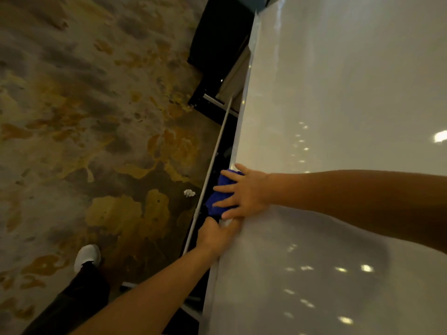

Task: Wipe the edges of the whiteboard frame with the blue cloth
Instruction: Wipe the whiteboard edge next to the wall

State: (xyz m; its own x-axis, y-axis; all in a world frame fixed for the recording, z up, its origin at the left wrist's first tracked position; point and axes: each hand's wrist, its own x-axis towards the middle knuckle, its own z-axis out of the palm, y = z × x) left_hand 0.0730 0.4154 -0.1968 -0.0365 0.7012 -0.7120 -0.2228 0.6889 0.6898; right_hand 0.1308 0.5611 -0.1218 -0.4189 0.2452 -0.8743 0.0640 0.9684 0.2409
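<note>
A glossy whiteboard (338, 93) fills the right half of the view, and its pale frame edge (244, 112) runs diagonally from top centre to bottom centre. A bunched blue cloth (219, 198) lies against that edge. My right hand (244, 192) presses on the cloth with fingers spread flat, the palm resting on the board. Just below it, my left hand (214, 235) grips the frame edge, fingers curled around it and partly hidden behind the board.
A thin metal tray rail (212, 165) runs beside the frame. Patterned brown and yellow carpet (96, 117) lies below. A dark cabinet (217, 44) stands at the top. A crumpled white scrap (189, 192) lies on the floor. My white shoe (87, 256) and dark trouser leg show lower left.
</note>
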